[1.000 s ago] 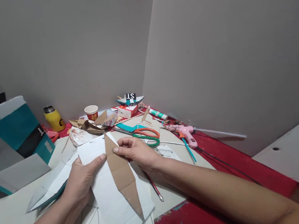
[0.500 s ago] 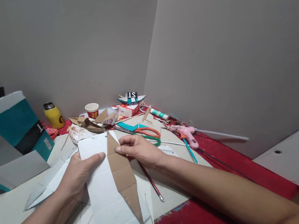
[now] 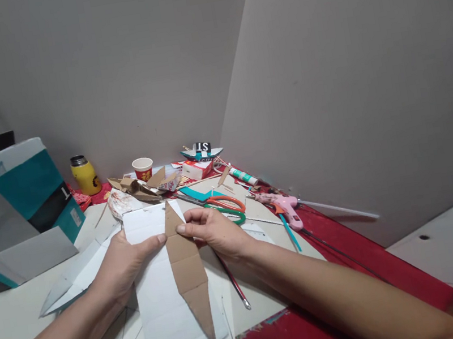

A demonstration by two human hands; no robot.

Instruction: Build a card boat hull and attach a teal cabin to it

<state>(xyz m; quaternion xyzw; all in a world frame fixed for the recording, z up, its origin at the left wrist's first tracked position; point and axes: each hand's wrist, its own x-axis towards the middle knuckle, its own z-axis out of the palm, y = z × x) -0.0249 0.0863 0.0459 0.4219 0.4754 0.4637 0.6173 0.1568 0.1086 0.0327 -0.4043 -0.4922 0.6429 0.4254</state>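
My left hand [image 3: 127,265] grips the left edge of a white cardboard sheet [image 3: 160,306], its thumb lying on the front face and its fingers hidden behind. A long brown cardboard piece [image 3: 188,270], pointed at both ends and creased across, lies on the sheet's right part. My right hand [image 3: 214,231] pinches this brown piece near its upper end, thumb in front; the fingers behind are partly hidden, so I cannot tell if they also hold the sheet. The left thumb tip reaches the brown piece's left edge. A red and black pencil [image 3: 237,285] lies under the right forearm.
Scissors [image 3: 233,208] with orange and green handles and a pink glue gun [image 3: 281,204] lie to the right. A teal and white box [image 3: 32,194] stands left. Behind are a yellow bottle [image 3: 85,177], a paper cup [image 3: 143,170] and brown cardboard scraps [image 3: 137,189].
The whole view has shifted slightly. My left thumb has slid a little right, to the brown piece's edge. Both hands keep their grip.
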